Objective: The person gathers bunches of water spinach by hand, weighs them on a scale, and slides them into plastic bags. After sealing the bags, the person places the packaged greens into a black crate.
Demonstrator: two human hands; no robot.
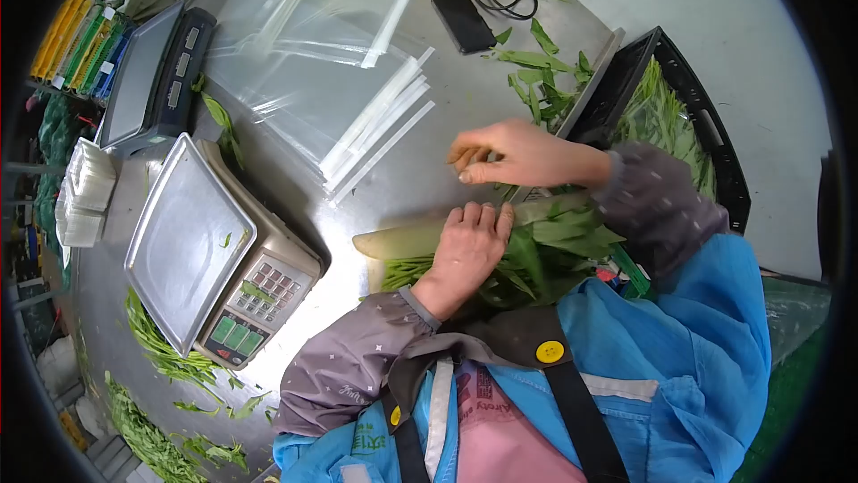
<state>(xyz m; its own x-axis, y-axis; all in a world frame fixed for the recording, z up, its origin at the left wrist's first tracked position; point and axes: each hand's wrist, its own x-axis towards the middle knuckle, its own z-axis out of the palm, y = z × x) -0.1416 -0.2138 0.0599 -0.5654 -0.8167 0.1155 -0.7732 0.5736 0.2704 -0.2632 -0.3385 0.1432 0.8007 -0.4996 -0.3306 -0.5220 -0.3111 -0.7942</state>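
Left hand point(465, 251) is down on the bunch of greens point(545, 246), fingers point(483, 215) pressed together and curved over its top, pinning it to the bench point(420, 170). The bunch lies flat, close in front of the person, its long axis running sideways under those fingers: cut stems out past the left wrist, leaves fanning off toward the right sleeve. A pale plastic strip point(402, 237) runs along it just beyond the fingertips.

Right hand point(514, 154) hovers just beyond the left hand's fingers, forearm coming in from the right, fingers curled close together; whether they pinch anything, I cannot tell.

The bench is grey steel, littered with loose leaves point(536, 72). Beyond the right hand's fingers lie a stack of clear bags point(331, 63) and a phone point(463, 21). Left of the fingers sits a scale point(188, 242); behind the right wrist, a black crate point(706, 134) with more greens.
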